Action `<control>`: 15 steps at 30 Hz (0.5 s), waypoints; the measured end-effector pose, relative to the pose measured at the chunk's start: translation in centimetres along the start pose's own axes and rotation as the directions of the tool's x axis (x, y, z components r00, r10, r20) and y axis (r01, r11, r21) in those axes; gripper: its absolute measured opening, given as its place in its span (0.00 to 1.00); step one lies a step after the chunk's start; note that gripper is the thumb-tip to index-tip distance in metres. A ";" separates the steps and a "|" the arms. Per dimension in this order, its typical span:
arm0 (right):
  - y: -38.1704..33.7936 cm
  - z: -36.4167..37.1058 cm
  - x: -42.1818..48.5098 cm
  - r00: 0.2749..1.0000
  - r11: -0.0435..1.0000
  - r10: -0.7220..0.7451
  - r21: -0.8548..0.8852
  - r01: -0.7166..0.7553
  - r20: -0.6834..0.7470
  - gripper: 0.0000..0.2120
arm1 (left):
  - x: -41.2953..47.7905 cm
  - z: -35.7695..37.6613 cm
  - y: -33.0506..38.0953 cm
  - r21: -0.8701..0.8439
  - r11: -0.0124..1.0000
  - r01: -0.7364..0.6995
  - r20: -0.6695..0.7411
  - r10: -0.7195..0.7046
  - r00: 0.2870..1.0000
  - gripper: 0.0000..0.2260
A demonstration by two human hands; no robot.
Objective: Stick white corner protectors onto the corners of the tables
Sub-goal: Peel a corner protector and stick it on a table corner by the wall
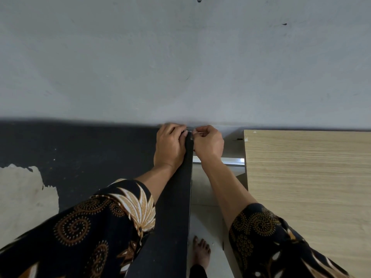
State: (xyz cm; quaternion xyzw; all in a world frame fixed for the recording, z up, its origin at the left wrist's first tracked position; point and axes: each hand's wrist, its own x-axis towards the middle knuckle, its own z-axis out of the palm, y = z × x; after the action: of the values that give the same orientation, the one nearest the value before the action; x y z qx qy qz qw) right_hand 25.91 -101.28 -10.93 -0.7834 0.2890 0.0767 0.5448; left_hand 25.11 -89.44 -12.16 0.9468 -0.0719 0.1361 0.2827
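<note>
Corner protector [191,133], barely visible, is being pinched in the curled fingers of left hand [170,146] and right hand [208,143] at the dark bench [100,149] corner; the close wall [180,67] is risking crooked sticking.

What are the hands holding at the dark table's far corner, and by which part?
The left hand and right hand pinch a small pale piece, probably a corner protector, at the dark table's far corner. Fingers hide which part each grips.

Corner protector [190,131] largely hidden between left hand [170,145] and right hand [208,144]; wooden table [301,187] cropped.
</note>
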 end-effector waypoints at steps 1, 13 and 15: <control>0.0 0.0 0.1 1.000 1.000 0.005 -0.007 -0.005 -0.001 0.02 | 0.0 0.0 0.0 0.002 1.000 0.000 0.001 0.000 1.000 0.07; -0.7 0.6 -0.3 0.998 0.996 0.066 -0.054 -0.067 -0.019 0.14 | 0.1 0.1 -0.2 -0.025 1.000 -0.015 -0.007 0.014 1.000 0.09; -0.7 0.7 -0.3 0.997 0.996 0.073 -0.059 -0.074 -0.015 0.14 | 0.1 0.1 -0.2 -0.026 1.000 -0.014 -0.010 0.013 1.000 0.09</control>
State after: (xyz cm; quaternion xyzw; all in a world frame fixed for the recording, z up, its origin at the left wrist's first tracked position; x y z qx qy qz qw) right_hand 26.16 -100.40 -10.54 -0.7885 0.3188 0.1002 0.5163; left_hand 25.24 -89.36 -12.30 0.9419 -0.0786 0.1416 0.2944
